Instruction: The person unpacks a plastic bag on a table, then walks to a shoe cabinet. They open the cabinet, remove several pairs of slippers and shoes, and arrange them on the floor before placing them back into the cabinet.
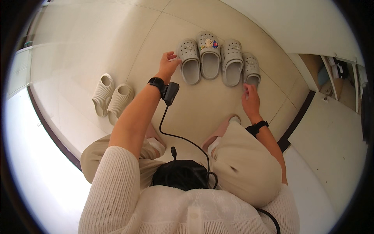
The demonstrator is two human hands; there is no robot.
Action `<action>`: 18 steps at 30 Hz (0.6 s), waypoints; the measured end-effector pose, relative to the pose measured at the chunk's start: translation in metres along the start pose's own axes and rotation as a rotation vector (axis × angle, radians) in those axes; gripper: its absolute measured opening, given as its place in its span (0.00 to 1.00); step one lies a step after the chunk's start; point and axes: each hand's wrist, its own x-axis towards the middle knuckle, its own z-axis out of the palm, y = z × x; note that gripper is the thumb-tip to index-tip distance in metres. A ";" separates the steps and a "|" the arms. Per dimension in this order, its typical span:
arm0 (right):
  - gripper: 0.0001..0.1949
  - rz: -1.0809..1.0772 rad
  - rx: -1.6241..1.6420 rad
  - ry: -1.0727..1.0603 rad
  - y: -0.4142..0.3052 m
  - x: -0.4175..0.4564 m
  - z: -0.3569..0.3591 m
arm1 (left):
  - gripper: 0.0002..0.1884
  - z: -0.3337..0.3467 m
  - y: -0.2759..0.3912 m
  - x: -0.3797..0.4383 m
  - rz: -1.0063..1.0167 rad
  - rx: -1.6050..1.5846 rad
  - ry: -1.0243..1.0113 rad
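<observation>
Several grey clogs with round vent holes stand side by side on the floor, heels towards me. My left hand point(168, 65) is beside the leftmost clog point(189, 54), fingers apart and slightly bent, thumb tip at its outer side. Next to that stands a clog with colourful charms point(209, 44), then a third grey clog point(232, 52). The rightmost clog point(250, 65) sits lower than the others and is slightly askew. My right hand point(251, 101) has its bent fingers on this clog's heel, partly hiding it.
Left of me lie two ribbed beige slides point(102, 93) on the tiled floor point(146, 96). A black cable point(187, 139) runs from the device on my left wrist point(170, 93) to a black pouch point(179, 175) at my lap. An open cabinet point(340, 79) is at the right.
</observation>
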 end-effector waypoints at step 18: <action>0.23 0.087 0.019 -0.068 -0.021 0.013 0.024 | 0.17 0.021 -0.072 -0.088 0.066 0.085 0.015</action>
